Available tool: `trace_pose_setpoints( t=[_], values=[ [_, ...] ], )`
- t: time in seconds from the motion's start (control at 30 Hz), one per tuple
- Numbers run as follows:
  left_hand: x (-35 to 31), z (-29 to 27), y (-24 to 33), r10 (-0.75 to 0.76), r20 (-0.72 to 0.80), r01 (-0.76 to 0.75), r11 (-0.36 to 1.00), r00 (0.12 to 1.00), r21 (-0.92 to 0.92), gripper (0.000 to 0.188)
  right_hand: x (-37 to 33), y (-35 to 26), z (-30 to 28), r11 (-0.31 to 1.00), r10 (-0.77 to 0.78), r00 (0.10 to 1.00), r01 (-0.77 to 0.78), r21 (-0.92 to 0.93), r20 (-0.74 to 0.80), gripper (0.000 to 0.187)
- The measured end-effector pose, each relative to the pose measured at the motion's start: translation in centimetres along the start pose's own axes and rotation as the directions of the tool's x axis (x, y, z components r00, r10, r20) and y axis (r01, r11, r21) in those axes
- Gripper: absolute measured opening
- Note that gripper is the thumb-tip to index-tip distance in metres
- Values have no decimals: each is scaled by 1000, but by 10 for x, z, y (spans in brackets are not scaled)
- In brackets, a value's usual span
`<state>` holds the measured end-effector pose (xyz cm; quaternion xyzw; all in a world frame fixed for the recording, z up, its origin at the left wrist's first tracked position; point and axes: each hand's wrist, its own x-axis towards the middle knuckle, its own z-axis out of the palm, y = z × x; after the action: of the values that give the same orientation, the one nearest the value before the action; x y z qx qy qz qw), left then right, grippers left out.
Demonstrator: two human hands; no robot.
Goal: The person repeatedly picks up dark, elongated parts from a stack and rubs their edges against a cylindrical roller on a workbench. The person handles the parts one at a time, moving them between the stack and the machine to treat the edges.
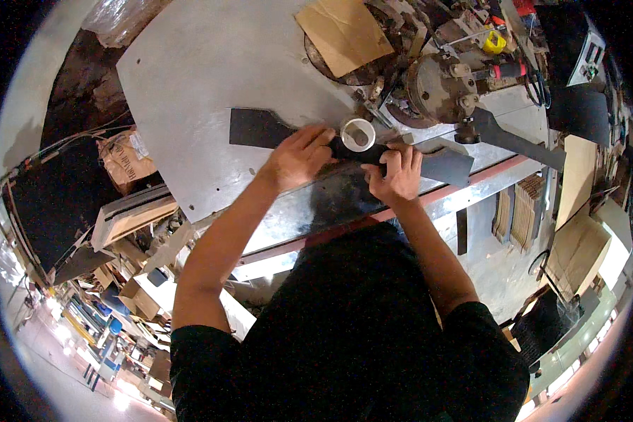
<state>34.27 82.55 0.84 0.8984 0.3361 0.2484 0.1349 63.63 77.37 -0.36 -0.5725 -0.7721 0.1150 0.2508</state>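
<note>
A long dark-grey board (254, 128) with a shaped outline lies across the front of the grey metal worktable, its right end (449, 166) reaching to the table's edge. My left hand (302, 157) presses on the board left of a white ring-shaped roller (358, 135), fingers together along its edge. My right hand (397, 174) grips the board just right of the roller, thumb and fingers closed on it. The roller stands against the board's far edge between my hands; whether it touches cannot be made out. My hands hide part of the board's middle.
A round metal machine head (439, 88) stands behind the roller, with a cardboard sheet (344, 35) to its left. Another dark shaped board (513, 137) lies at the right. Stacked brown strips (527, 211) are below it, and a paper sack (126, 158) sits left of the table (183, 91).
</note>
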Motion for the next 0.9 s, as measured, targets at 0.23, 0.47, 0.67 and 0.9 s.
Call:
trace_pose_setpoints(
  t=[0.23, 0.47, 0.67, 0.9],
  values=[
    [-5, -1, 0, -114, 178, 81, 980, 978, 181, 34, 13, -21, 14, 1000, 9, 1000, -8, 24, -18, 52],
    [-26, -17, -14, -201, 201, 148, 957, 959, 250, 43, -12, 13, -22, 994, 34, 999, -35, -99, -10, 65],
    [-42, -23, -18, -331, 172, 308, 940, 928, 147, 43, -72, 89, -50, 940, 310, 949, -315, -129, -60, 73],
    [-67, -31, -35, -370, 163, 342, 923, 915, 175, 53, -47, 75, -56, 929, 345, 937, -349, -122, -55, 80]
  ],
)
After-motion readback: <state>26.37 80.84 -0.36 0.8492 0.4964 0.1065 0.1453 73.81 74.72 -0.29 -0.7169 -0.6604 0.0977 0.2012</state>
